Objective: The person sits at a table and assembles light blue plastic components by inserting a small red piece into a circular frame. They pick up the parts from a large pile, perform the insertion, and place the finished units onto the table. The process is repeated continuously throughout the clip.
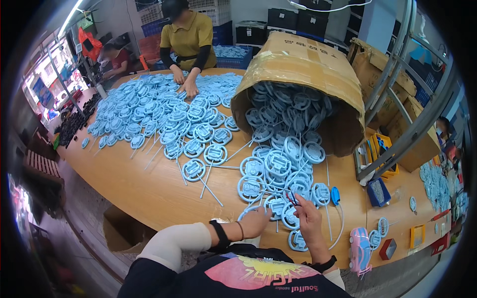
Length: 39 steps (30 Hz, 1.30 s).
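Observation:
My left hand (254,222) is closed on the rim of a light blue wheel-shaped plastic part (247,210) near the table's front edge. Just right of it, my right hand (309,219) is closed around a small dark tool with a bit of red (291,198); its exact kind is too small to tell. Around both hands lie more light blue wheel-shaped parts (277,164), many with thin pale sticks. They spill out of a tipped cardboard box (303,54), whose mouth faces me. A darker blue oval piece with a pale cord (335,195) lies right of my right hand.
A wide heap of the same blue parts (149,107) covers the table's far left, where a co-worker (188,39) handles them. A metal frame (397,104) rises at the right. A blue bin (378,192), a pink-and-blue toy car (359,248) and a yellow tray (417,236) are nearby.

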Each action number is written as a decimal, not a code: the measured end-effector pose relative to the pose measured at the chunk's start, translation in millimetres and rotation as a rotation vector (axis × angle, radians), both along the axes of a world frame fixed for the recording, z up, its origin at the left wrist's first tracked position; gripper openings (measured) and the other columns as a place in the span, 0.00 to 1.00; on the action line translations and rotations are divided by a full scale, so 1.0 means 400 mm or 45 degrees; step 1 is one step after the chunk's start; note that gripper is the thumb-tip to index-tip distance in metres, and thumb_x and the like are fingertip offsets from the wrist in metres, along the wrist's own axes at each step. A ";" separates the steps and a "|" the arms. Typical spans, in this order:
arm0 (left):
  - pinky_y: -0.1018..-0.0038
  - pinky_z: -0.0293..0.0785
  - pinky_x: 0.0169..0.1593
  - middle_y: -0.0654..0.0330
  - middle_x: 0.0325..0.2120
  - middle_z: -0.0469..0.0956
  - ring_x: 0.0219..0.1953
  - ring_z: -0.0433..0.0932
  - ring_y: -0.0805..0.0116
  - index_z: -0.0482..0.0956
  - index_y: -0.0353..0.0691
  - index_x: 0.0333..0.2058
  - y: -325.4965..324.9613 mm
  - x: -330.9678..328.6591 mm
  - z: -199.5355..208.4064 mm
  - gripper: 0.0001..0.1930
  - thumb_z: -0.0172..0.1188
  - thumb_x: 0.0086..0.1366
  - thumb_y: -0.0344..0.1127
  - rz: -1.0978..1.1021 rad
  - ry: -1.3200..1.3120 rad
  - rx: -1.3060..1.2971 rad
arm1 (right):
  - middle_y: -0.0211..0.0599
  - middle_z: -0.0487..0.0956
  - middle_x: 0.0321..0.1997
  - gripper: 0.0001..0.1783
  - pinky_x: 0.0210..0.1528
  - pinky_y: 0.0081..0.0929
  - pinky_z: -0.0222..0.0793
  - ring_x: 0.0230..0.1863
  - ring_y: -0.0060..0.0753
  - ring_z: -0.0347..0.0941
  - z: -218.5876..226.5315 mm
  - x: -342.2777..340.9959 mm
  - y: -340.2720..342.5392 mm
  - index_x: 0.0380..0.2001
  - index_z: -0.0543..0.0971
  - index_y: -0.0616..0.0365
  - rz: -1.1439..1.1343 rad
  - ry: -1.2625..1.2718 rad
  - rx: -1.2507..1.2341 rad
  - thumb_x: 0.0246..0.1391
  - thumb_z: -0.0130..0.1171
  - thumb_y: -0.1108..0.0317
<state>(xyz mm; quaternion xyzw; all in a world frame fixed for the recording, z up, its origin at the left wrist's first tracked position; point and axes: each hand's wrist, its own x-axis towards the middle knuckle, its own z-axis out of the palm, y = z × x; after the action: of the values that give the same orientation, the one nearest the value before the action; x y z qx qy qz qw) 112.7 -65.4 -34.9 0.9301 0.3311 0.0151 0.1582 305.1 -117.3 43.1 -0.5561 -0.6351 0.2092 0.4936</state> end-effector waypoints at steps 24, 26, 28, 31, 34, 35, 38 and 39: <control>0.62 0.71 0.40 0.45 0.34 0.74 0.37 0.74 0.48 0.73 0.34 0.38 0.090 -0.215 -0.080 0.38 0.64 0.40 0.64 0.680 0.025 -0.389 | 0.35 0.71 0.20 0.17 0.25 0.22 0.61 0.22 0.28 0.67 0.020 -0.057 -0.039 0.42 0.78 0.55 0.424 -0.205 -0.089 0.45 0.60 0.76; 0.62 0.72 0.40 0.46 0.31 0.77 0.35 0.76 0.49 0.74 0.33 0.37 0.101 -0.222 -0.097 0.38 0.66 0.38 0.64 0.712 -0.028 -0.490 | 0.35 0.72 0.20 0.17 0.25 0.22 0.62 0.22 0.28 0.67 0.026 -0.066 -0.038 0.42 0.78 0.55 0.436 -0.189 -0.080 0.45 0.60 0.76; 0.66 0.73 0.37 0.50 0.28 0.78 0.31 0.77 0.55 0.75 0.33 0.36 0.113 -0.217 -0.085 0.37 0.67 0.39 0.63 0.645 0.075 -0.656 | 0.35 0.72 0.21 0.17 0.25 0.23 0.62 0.23 0.28 0.67 0.028 -0.072 -0.037 0.42 0.78 0.55 0.429 -0.182 -0.091 0.45 0.60 0.76; 0.74 0.73 0.34 0.56 0.25 0.78 0.27 0.77 0.65 0.76 0.34 0.36 0.111 -0.214 -0.036 0.32 0.67 0.42 0.59 0.645 -0.027 -1.089 | 0.36 0.73 0.22 0.17 0.25 0.23 0.63 0.23 0.29 0.68 0.028 -0.069 -0.039 0.42 0.78 0.55 0.426 -0.163 -0.080 0.45 0.61 0.76; 0.80 0.71 0.32 0.62 0.25 0.76 0.27 0.75 0.74 0.76 0.34 0.37 0.074 -0.234 0.039 0.26 0.65 0.49 0.52 0.569 -0.251 -1.327 | 0.36 0.74 0.23 0.17 0.26 0.23 0.63 0.24 0.28 0.68 0.023 -0.063 -0.047 0.42 0.78 0.55 0.427 -0.173 -0.136 0.45 0.60 0.76; 0.82 0.70 0.31 0.65 0.25 0.76 0.27 0.74 0.77 0.76 0.34 0.38 0.062 -0.245 0.067 0.24 0.65 0.52 0.49 0.523 -0.327 -1.356 | 0.36 0.74 0.23 0.17 0.26 0.23 0.63 0.24 0.28 0.68 0.021 -0.062 -0.047 0.42 0.78 0.56 0.428 -0.183 -0.165 0.45 0.60 0.76; 0.80 0.71 0.32 0.66 0.27 0.76 0.28 0.74 0.77 0.75 0.35 0.40 0.047 -0.274 0.169 0.17 0.59 0.59 0.42 0.200 -0.436 -1.401 | 0.36 0.74 0.23 0.17 0.26 0.23 0.63 0.24 0.28 0.68 0.026 -0.062 -0.045 0.42 0.78 0.56 0.417 -0.183 -0.098 0.45 0.60 0.77; 0.80 0.71 0.32 0.66 0.28 0.76 0.28 0.74 0.78 0.75 0.36 0.41 0.040 -0.283 0.210 0.16 0.57 0.60 0.41 0.259 -0.580 -1.436 | 0.36 0.74 0.23 0.17 0.26 0.23 0.63 0.23 0.29 0.68 0.034 -0.062 -0.044 0.43 0.78 0.54 0.403 -0.128 -0.085 0.46 0.60 0.76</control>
<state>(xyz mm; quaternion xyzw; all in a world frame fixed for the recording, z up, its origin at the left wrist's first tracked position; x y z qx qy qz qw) -0.7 -49.2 49.2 0.6402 0.3331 0.0509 0.6904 280.4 -134.9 56.6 -0.4751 -0.7312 0.2771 0.4035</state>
